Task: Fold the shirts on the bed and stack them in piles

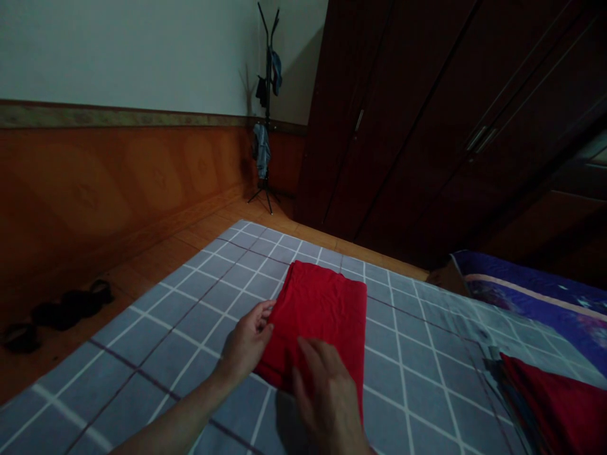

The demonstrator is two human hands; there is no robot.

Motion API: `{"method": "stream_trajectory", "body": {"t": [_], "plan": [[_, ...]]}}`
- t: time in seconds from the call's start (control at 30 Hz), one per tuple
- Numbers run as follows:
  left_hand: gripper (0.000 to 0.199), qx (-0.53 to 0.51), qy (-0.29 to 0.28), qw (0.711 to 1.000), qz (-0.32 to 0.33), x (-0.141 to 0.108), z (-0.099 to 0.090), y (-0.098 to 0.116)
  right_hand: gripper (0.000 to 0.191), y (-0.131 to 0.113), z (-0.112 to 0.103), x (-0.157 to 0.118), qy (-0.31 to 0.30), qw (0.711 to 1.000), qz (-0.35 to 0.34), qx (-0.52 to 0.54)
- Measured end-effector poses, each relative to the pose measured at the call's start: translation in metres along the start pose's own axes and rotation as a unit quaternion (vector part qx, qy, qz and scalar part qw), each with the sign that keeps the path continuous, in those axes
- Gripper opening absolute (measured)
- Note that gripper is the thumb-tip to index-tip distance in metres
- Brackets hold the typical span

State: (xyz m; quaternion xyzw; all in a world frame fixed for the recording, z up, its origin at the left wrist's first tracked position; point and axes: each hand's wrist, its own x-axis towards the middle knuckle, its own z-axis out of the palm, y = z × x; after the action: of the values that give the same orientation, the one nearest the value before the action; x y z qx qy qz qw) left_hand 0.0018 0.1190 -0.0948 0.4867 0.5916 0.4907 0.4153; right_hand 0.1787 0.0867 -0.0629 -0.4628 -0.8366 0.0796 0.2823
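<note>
A folded red cloth (327, 297) lies on the grey checked bedspread (408, 379); which kind of garment or fabric it is, I cannot tell. At its left edge, my left hand (247, 340) pinches the fold between thumb and fingers. My right hand (332, 392) is over the near part of the cloth, slightly blurred, fingers stretched and thumb apart. Its fingertips appear to rest on the fabric, and it hides the cloth's near edge.
A stack of folded clothes (554, 398) with red on top lies at the right. Beyond it is a purple patterned cover (521, 284). Dark sandals (71, 306) are on the floor at left. A coat rack (268, 114) and dark wardrobe (403, 114) stand behind.
</note>
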Motion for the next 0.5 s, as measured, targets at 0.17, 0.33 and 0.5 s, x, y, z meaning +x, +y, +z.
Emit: {"method": "stream_trajectory", "body": {"t": [0.17,0.33,0.5], "plan": [[0.050,0.318,0.021,0.945,0.078,-0.004,-0.009,0.005,0.047,0.080,-0.051,-0.014,-0.026,0.969,0.238,-0.058],[0.041,0.444,-0.054,0.894,-0.012,-0.008,-0.017,0.027,0.048,0.105,-0.066,-0.031,-0.206,0.908,0.365,0.011],[0.017,0.454,-0.085,0.887,-0.010,-0.013,-0.016,0.032,0.028,0.087,-0.057,-0.032,-0.219,0.901,0.372,0.036]]}}
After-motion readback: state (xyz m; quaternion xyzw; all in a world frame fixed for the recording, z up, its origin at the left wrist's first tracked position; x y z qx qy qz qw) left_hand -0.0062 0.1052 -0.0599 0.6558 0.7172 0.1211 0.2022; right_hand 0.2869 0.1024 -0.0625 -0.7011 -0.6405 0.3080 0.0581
